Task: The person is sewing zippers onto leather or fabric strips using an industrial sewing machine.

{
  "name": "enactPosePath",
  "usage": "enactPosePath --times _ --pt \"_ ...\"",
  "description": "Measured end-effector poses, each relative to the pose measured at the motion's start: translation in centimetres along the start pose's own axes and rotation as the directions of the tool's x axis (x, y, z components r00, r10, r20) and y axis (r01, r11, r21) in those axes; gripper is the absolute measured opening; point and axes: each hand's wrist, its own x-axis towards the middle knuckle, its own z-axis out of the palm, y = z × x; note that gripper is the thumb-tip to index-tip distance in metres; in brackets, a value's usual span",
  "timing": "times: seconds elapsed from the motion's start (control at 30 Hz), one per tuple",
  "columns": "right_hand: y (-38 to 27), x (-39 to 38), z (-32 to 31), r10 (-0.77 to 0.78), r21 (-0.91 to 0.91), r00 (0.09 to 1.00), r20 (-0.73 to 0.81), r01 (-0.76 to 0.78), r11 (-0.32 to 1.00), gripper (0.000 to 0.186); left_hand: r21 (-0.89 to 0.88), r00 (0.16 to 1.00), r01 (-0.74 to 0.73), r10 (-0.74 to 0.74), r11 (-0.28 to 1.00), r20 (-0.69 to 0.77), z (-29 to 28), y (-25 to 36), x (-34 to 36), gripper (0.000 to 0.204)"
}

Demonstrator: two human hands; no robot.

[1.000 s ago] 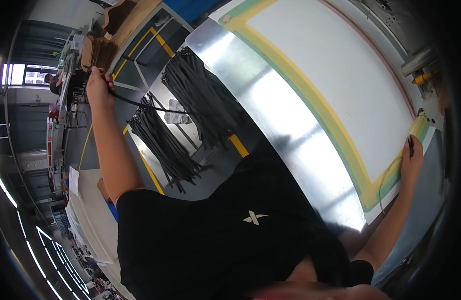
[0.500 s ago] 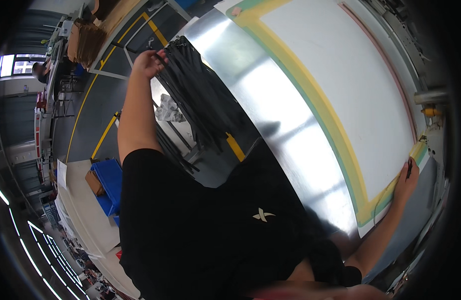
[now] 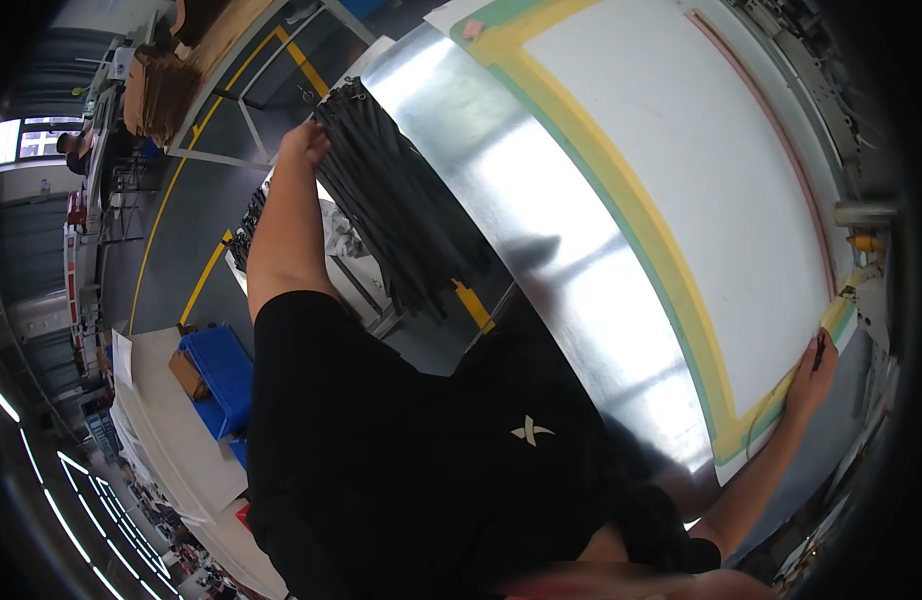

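My left hand [image 3: 306,143] is up at the top left edge of a thick bundle of hanging black straps [image 3: 391,190]. Its fingers are bent against the outermost strap near the metal hooks and partly hidden. Far to the right, my right hand [image 3: 811,378] pinches a small dark piece [image 3: 819,350], too small to name exactly. That hand rests at the near right corner of a white board [image 3: 681,180] edged with yellow and green tape [image 3: 671,270]. A thin dark cord [image 3: 751,440] curves over the tape beside my right wrist.
A shiny metal table edge [image 3: 541,210] lies between me and the board. Behind the straps are a metal frame rack [image 3: 221,155] and more straps [image 3: 243,235]. Blue bins [image 3: 219,375] sit on a pale table at left. A metal cylinder fitting [image 3: 866,214] juts in at right.
My left hand has closed its spread fingers and moved in against the straps. The strap bundle has shifted slightly. My right hand stays at the board's corner with the small dark piece.
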Motion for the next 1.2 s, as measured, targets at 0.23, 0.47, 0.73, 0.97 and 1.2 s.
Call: enactPosePath --times 0.23,0.47,0.73,0.97,1.2 --pt "1.5 -0.2 0.1 -0.051 0.0 0.999 -0.016 0.051 0.999 0.039 0.322 0.972 0.045 0.032 0.946 -0.231 -8.4 -5.0 -0.2 0.02" --pt "3.8 0.5 0.9 -0.058 0.023 0.998 -0.009 0.058 0.998 0.042 0.837 0.762 0.348 0.393 0.422 -0.515 -23.9 -9.3 -10.4 0.036" --pt "2.1 0.3 -0.1 -0.016 -0.042 0.999 0.031 0.018 0.999 0.042 0.952 0.823 -0.146 0.567 0.267 -0.033 -16.5 -13.5 -16.4 0.037" --pt "1.5 0.3 -0.1 0.018 -0.027 1.0 0.023 -0.017 0.999 0.043 0.912 0.894 -0.26 0.436 0.316 0.104 -1.5 -12.7 -13.2 0.048" --pt "1.5 0.2 -0.1 -0.043 -0.031 0.999 0.02 0.044 0.999 0.041 0.958 0.925 -0.088 0.379 0.272 -0.023 -0.4 -12.9 -11.3 0.056"
